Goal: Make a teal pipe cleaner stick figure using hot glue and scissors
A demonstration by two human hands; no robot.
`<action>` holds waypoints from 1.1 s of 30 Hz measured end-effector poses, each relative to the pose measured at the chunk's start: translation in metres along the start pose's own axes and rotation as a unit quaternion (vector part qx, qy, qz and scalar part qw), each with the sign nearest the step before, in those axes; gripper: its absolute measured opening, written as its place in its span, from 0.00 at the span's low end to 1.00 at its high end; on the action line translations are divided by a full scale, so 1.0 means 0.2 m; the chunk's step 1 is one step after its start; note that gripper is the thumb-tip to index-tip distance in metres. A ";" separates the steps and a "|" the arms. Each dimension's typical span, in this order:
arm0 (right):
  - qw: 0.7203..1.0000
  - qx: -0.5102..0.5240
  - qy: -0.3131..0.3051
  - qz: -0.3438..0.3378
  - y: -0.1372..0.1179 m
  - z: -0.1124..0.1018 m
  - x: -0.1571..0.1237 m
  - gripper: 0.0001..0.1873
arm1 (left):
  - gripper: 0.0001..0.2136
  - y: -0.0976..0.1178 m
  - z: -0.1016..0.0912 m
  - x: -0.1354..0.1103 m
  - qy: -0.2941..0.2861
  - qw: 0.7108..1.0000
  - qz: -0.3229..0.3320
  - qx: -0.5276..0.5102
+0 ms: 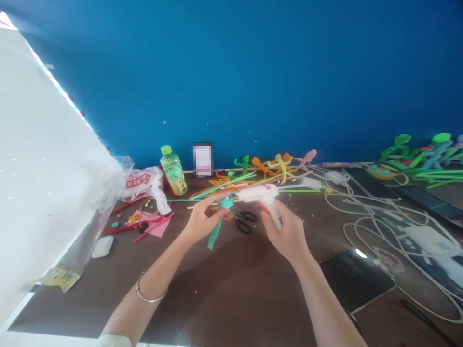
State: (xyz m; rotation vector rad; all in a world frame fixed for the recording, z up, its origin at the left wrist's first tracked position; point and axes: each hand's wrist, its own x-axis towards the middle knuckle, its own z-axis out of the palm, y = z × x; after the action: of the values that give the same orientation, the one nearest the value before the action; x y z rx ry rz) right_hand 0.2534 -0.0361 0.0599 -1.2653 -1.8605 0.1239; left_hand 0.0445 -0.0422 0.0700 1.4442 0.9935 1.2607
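Brown tabletop (231, 299): against blue wall (253, 82)
Left hand (202, 221): pinching teal coil (227, 202) above tabletop
Right hand (287, 231): wrapped round white glue gun (258, 193), tip beside coil
Green-capped bottle (173, 171): standing, contents hard to tell
Printed bag (135, 185): crumpled near bottle, contents hidden

My left hand (203, 220) is pinching a coiled teal strip (226, 202) and my right hand (288, 232) is pointing a white glue gun (258, 193) at it; black-handled scissors (244, 227) are lying on the table (235, 299).
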 end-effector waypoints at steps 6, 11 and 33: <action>0.999 -0.024 0.014 -0.020 0.02 0.01 0.00 0.13 | 0.18 -0.01 0.00 0.00 -0.002 1.000 0.009 0.005; 0.991 -0.104 0.074 -0.048 0.05 0.00 -0.01 0.19 | 0.16 -0.03 -0.01 0.00 -0.005 0.999 0.027 0.039; 0.873 -0.214 -0.175 0.402 0.37 -0.04 0.04 0.29 | 0.14 -0.04 0.02 -0.01 -0.002 1.000 0.006 0.008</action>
State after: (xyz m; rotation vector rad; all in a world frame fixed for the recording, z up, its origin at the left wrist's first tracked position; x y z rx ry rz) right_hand 0.3113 0.0022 0.0321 -2.4194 -1.5602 0.4253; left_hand 0.0488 -0.0423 0.0609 1.4667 0.9960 1.2619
